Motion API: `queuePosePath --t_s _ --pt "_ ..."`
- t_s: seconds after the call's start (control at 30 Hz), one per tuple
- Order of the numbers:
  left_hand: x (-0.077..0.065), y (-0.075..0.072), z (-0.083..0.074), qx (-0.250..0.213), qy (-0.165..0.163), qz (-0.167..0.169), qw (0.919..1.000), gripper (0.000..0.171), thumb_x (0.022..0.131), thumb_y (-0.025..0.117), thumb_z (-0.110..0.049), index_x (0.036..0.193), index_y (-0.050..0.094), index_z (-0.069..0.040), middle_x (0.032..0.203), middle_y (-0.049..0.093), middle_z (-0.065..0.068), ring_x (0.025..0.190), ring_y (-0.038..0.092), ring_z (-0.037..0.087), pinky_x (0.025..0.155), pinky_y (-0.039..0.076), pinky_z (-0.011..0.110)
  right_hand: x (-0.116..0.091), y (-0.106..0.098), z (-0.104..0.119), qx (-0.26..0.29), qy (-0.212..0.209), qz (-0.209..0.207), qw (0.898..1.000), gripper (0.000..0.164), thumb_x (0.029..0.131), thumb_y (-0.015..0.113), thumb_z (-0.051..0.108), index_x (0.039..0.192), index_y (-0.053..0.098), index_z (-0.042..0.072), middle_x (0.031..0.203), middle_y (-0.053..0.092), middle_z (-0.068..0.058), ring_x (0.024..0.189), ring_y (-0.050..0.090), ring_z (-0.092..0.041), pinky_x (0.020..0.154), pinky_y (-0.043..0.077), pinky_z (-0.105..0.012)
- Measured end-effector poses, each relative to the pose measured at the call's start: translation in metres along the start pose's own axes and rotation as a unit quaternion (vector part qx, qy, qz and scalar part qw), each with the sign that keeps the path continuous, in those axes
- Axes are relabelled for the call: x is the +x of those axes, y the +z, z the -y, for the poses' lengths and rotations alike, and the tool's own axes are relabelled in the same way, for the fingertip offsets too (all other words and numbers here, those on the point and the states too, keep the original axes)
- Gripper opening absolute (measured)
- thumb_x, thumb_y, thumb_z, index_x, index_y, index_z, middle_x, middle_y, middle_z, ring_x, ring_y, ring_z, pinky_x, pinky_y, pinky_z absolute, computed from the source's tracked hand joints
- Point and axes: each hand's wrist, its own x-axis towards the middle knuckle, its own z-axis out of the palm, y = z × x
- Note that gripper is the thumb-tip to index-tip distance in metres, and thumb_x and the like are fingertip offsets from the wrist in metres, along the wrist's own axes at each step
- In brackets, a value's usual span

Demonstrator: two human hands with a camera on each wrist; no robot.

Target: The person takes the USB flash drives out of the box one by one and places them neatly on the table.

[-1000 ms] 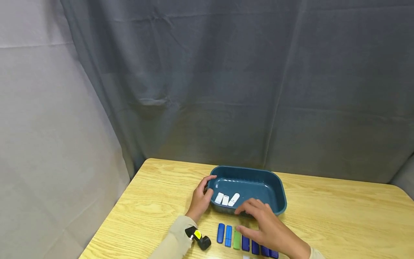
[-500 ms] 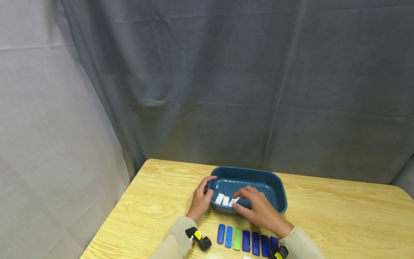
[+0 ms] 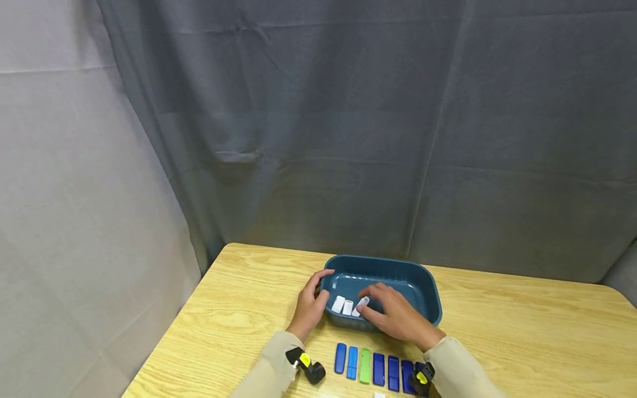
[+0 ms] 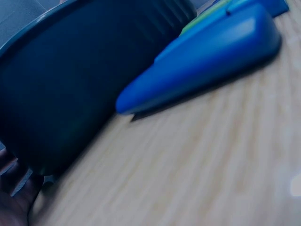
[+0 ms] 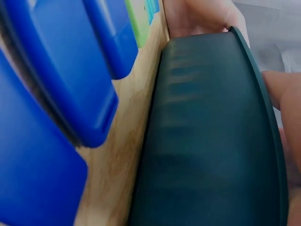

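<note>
A dark teal plastic tub (image 3: 383,267) stands on the wooden table. My left hand (image 3: 309,308) holds its left end, fingers over the rim and thumb at the near side. My right hand (image 3: 393,315) reaches over the near rim and pinches a small white stick (image 3: 364,302), shaped like a USB drive, inside the tub. Left of that stick lie two similar white sticks, the middle one (image 3: 347,307) and the leftmost one (image 3: 338,303). From the right wrist view, the near wall (image 5: 207,117) of the tub hides the pinch.
In front of the tub runs a row of capped sticks: a blue one (image 3: 340,358), a lighter blue one (image 3: 351,362), a green one (image 3: 365,366) and several dark blue ones (image 3: 379,369). Another white piece (image 3: 379,395) shows at the bottom edge. A grey curtain (image 3: 318,138) hangs behind the table.
My right hand has moved from above the row and near rim into the tub and taken the rightmost white stick between thumb and finger. My left hand has stayed at the tub's end.
</note>
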Motion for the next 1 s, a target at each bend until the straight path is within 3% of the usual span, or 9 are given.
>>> queuePosePath --t_s 0.43,0.7,1.0 --pt "0.0015 0.0001 0.0008 0.008 -0.007 0.007 0.9999 0.048 0.087 0.049 -0.001 0.131 0.057 -0.022 0.137 0.054 -0.002 0.122 0.051 0.018 0.099 0.043 0.034 0.0023 0.0041 0.0040 -0.036 0.031 0.072 0.996 0.041 0.101 0.044 0.034 0.123 0.066 0.006 0.135 0.053 -0.019 0.125 0.049 -0.038 0.101 0.038 -0.058" --pt "0.0029 -0.0019 -0.0052 0.001 -0.009 0.010 0.9999 0.047 0.087 0.049 0.006 0.132 0.055 -0.008 0.138 0.053 0.009 0.123 0.050 0.028 0.101 0.041 0.047 0.0048 0.0031 0.0055 -0.044 0.020 0.079 0.996 0.041 0.102 0.044 0.033 0.114 0.070 0.003 0.126 0.058 -0.017 0.114 0.056 -0.035 0.095 0.044 -0.054" --pt "0.0009 -0.0004 0.0010 0.002 -0.011 0.006 0.9999 0.048 0.086 0.049 -0.003 0.130 0.057 -0.023 0.136 0.054 -0.004 0.121 0.051 0.017 0.098 0.043 0.034 0.0033 0.0025 0.0061 -0.044 0.031 0.084 0.995 0.039 0.101 0.046 0.032 0.113 0.070 0.003 0.123 0.059 -0.016 0.112 0.057 -0.034 0.094 0.045 -0.054"
